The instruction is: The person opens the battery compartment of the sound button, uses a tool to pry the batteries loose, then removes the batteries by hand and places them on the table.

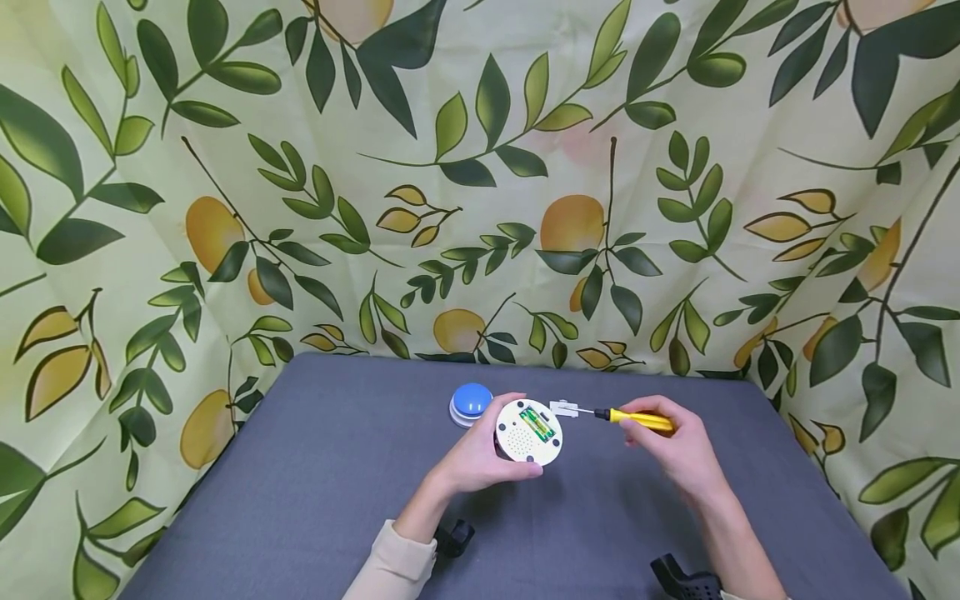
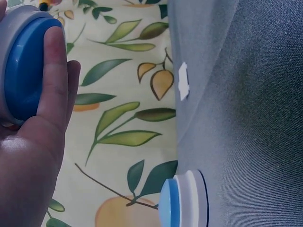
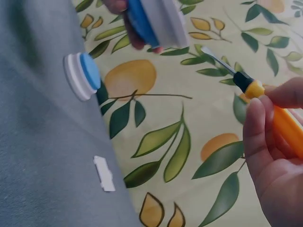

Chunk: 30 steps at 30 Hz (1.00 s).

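Note:
My left hand point(image 1: 483, 454) grips a round push-button device, its white underside point(image 1: 517, 442) toward the head camera. An uncovered compartment there shows batteries point(image 1: 537, 424) and green lining. In the left wrist view the device's blue dome point(image 2: 28, 71) lies under my fingers. Between thumb and fingers, my right hand point(image 1: 675, 442) holds a yellow-handled screwdriver point(image 1: 641, 419). Its flat metal tip point(image 3: 208, 51) points left toward the device, apart from it. A small white battery cover point(image 3: 104, 174) lies on the table behind the screwdriver's shaft.
A second blue-domed button point(image 1: 472, 402) with a white base stands on the grey table point(image 1: 337, 467), just behind my left hand. Leaf-and-fruit patterned cloth point(image 1: 480, 208) hangs behind the table and along both sides. Black straps point(image 1: 453, 539) sit at both wrists.

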Each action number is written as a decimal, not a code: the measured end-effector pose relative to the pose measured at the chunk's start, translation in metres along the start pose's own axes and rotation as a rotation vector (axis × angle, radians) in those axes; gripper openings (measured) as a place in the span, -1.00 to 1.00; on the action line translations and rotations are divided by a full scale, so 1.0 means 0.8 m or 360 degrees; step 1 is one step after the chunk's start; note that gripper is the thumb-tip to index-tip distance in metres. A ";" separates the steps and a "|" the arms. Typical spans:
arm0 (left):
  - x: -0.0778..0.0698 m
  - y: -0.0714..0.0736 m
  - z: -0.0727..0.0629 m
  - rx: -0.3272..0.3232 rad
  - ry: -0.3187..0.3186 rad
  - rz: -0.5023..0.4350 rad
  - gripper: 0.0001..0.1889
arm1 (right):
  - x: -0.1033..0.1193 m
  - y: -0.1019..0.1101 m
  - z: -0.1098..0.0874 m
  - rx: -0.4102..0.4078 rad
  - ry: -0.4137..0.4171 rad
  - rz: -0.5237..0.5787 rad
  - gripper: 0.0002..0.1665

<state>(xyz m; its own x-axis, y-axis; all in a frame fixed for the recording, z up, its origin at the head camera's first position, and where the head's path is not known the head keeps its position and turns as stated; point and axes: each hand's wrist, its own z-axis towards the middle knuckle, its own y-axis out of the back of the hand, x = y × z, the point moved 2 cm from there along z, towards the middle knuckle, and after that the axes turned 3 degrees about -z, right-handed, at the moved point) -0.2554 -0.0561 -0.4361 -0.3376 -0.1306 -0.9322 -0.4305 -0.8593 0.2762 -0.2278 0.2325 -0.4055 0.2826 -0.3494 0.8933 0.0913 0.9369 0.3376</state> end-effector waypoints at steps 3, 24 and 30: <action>0.001 -0.001 0.000 0.0000 -0.0003 -0.0007 0.00 | 0.005 0.000 0.000 0.0042 0.0042 -0.0003 -0.76; 0.001 0.001 0.000 0.0030 -0.0006 -0.0069 -0.05 | 0.008 0.000 -0.003 0.0229 0.0072 0.0039 -0.80; 0.001 0.003 0.000 0.0049 -0.0002 -0.0099 -0.05 | 0.006 0.003 -0.002 0.0302 0.0087 0.0080 -0.78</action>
<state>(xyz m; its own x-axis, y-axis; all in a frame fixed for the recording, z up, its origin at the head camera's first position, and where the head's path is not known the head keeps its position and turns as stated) -0.2565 -0.0582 -0.4361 -0.3103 -0.0769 -0.9475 -0.4764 -0.8500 0.2250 -0.2248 0.2335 -0.4011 0.3341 -0.2962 0.8948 -0.1046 0.9318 0.3475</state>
